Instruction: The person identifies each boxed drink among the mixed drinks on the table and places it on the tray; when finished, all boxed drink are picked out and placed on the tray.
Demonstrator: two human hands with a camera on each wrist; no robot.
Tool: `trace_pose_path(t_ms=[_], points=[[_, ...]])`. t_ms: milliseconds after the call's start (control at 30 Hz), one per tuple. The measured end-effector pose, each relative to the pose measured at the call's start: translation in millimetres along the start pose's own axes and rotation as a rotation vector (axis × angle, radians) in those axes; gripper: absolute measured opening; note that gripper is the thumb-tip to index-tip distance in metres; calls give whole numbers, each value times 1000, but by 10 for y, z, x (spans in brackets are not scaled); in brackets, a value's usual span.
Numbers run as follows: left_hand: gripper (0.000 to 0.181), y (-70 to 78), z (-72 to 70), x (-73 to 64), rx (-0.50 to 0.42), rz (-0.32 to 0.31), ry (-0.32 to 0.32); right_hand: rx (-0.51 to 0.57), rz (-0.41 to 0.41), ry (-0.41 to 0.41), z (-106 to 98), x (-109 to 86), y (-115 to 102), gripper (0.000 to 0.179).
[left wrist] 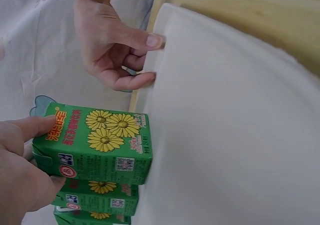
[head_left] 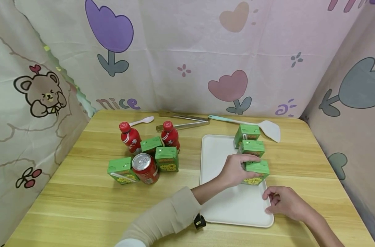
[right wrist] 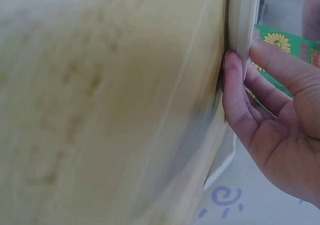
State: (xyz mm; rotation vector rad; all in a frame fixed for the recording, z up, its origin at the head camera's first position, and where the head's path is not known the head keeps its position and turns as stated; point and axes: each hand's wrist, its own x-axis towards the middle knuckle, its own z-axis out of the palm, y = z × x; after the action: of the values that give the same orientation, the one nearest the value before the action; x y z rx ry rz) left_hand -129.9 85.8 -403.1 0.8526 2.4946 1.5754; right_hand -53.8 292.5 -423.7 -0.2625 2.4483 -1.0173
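My left hand point(head_left: 233, 170) grips the nearest green drink carton point(head_left: 257, 168), which has yellow flowers on its side, thumb and fingers on opposite faces. This carton stands at the right side of a white rectangular tray point(head_left: 227, 211). Behind it, a second carton point(head_left: 252, 147) and a third carton point(head_left: 248, 131) form a row along that side. My right hand point(head_left: 286, 203) pinches the tray's right rim near the front corner. In the right wrist view, the thumb and fingers of that hand point(right wrist: 280, 130) lie on either side of the tray edge point(right wrist: 243, 20).
Left of the tray, several more green cartons point(head_left: 166, 159) cluster with a red can point(head_left: 145, 169) and two red bottles point(head_left: 130, 137). Metal tongs point(head_left: 187, 125), a pale spoon point(head_left: 144, 120) and a white-headed spatula point(head_left: 270, 130) lie along the table's back, before a printed cloth.
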Motion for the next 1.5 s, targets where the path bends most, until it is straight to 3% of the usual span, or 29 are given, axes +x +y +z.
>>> trace_pose_path(t_ms=[500,733,1167,1333,1500], points=[[45,1,-32,14,20,-19,-69,5,13,-12,-11,6,-9,34],[52,0,-112,-21,52,86,-51,1,22,-16,-19,6,-13,34],[50,137,-351,-140,43,186,-23,-17,15,0,-23,-3,-11,33],[49,162,-491,-211,-11,181,-20,-6,-9,0,-8,-5,0,33],[51,183,-658,-313,-81,131,-5,0,15,0,6,0,-14,33]])
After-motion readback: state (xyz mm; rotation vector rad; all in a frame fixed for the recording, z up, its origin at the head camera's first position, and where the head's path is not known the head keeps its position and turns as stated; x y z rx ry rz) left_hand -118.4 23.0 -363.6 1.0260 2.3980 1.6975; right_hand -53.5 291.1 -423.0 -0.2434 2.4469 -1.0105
